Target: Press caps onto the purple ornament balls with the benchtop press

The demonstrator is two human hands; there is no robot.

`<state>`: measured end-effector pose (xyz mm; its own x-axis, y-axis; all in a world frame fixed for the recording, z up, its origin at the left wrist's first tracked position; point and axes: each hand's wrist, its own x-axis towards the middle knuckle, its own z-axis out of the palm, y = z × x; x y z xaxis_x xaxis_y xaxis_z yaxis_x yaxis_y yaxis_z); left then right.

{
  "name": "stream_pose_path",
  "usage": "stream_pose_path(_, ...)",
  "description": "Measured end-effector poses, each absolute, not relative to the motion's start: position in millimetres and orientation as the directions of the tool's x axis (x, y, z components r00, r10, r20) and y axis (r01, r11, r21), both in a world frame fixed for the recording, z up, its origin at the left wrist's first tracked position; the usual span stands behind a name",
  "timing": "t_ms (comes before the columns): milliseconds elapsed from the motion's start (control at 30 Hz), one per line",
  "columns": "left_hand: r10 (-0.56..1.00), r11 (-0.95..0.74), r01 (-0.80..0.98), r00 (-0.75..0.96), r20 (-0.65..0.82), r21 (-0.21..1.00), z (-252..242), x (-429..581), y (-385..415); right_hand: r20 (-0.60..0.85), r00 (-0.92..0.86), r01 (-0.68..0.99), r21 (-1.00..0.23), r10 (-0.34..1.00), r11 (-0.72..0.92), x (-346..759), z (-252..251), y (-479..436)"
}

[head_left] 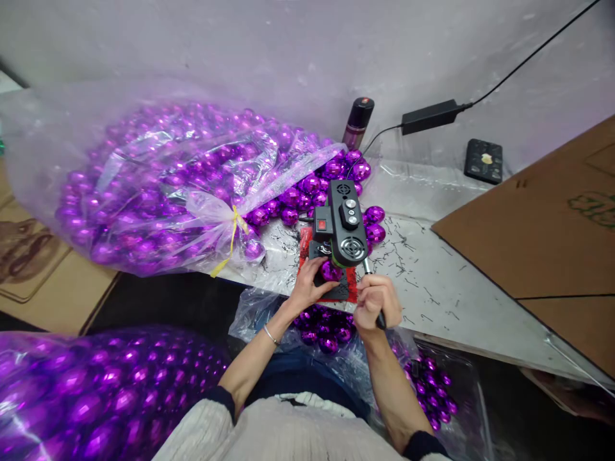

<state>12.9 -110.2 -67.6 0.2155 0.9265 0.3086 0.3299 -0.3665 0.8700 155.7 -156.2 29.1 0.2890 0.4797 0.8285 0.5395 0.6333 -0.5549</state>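
My left hand [307, 286] pinches a shiny purple ball [330, 271] and holds it under a small black machine [342, 225] on the table edge. My right hand [377, 302] is closed round the machine's dark lever handle [373, 291]. The machine stands on a red base [353, 282]. Loose purple balls [331, 179] lie behind and beside it. A plastic bag of more purple balls [323, 326] sits in my lap just below both hands.
A big tied clear bag of purple balls [158, 186] fills the table's left; another bag [96, 390] lies bottom left. A dark spray can [358, 121], power adapter [430, 116] and black remote [483, 160] sit by the wall. Cardboard sheets [542, 237] lie right. Small metal bits litter the table [432, 275].
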Motion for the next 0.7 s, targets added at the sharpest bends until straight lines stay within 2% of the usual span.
stream_pose_path(100, 0.89, -0.455, 0.353, 0.213, 0.404, 0.817, -70.9, 5.4, -131.5, 0.798, 0.294, 0.528, -0.594, 0.526, 0.607, 157.6, 51.2, -158.4)
stream_pose_path(233, 0.782, -0.622, 0.435, 0.31, 0.54, 0.651, -81.7, -14.2, -179.2, 0.804, 0.264, 0.533, -0.582, 0.533, 0.614, 158.4, 52.7, -160.4)
stream_pose_path(333, 0.721, -0.693, 0.445, 0.447, 0.53, 0.567, -84.1, -28.5, -196.0, 0.804, 0.257, 0.532, -0.581, 0.537, 0.616, 158.0, 42.1, -162.2)
stream_pose_path(400, 0.738, -0.673, 0.451, 0.451, 0.501, 0.586, -77.4, -34.8, -182.7, 0.804, 0.254, 0.533, -0.581, 0.538, 0.616, 158.1, 36.9, -162.7)
stream_pose_path(467, 0.823, -0.567, 0.489, 0.31, 0.476, 0.663, -63.7, -37.8, -148.2, 0.812, 0.241, 0.539, -0.568, 0.532, 0.622, 158.6, 34.7, -162.3)
stream_pose_path(533, 0.904, -0.378, 0.508, 0.023, 0.426, 0.774, -46.1, -36.9, -100.1, 0.824, 0.228, 0.546, -0.55, 0.519, 0.632, 159.0, 34.7, -161.4)
stream_pose_path(600, 0.92, -0.207, 0.462, -0.208, 0.332, 0.862, -29.0, -32.3, -50.6, 0.833, 0.225, 0.548, -0.537, 0.506, 0.641, 158.8, 35.3, -160.4)
stream_pose_path(700, 0.939, 0.005, 0.47, -0.305, 0.157, 0.883, -10.9, -20.1, 2.6, 0.838, 0.229, 0.545, -0.532, 0.496, 0.647, 157.9, 35.9, -159.7)
